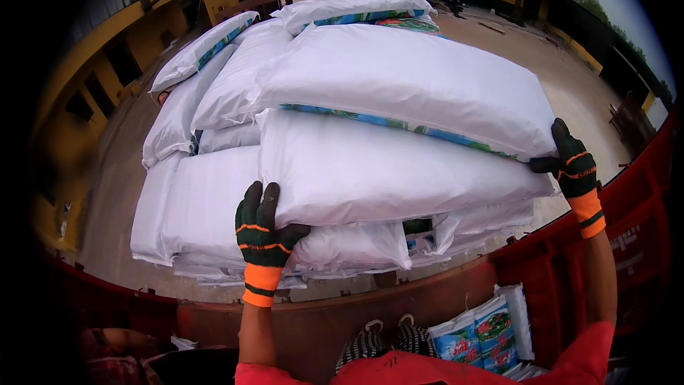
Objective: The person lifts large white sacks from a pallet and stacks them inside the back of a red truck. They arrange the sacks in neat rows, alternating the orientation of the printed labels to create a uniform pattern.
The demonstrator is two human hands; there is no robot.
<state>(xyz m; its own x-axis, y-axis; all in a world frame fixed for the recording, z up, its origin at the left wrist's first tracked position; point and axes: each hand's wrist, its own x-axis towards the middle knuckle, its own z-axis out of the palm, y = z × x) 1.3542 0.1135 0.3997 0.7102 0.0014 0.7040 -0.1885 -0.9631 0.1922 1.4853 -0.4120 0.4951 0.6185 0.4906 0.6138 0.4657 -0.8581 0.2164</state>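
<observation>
A large white woven sack (413, 71) with a blue-green printed side lies on top of a stack of similar plump sacks. My right hand (572, 160), in a dark glove with orange bands, grips its near right corner, thumb apart from the fingers. Directly under it is another white sack (406, 171). At that sack's lower left corner rests my left hand (262, 232), gloved the same way, fingers stretched upward and thumb spread to the right. The fingers lie against the white sacks; no grasp shows there.
I stand in a red metal truck bed whose side wall (420, 285) lies between me and the stack. Printed blue and white bags (491, 331) lie by my feet at the right. Beyond the stack are a paved yard (491, 36) and yellow buildings (78, 78).
</observation>
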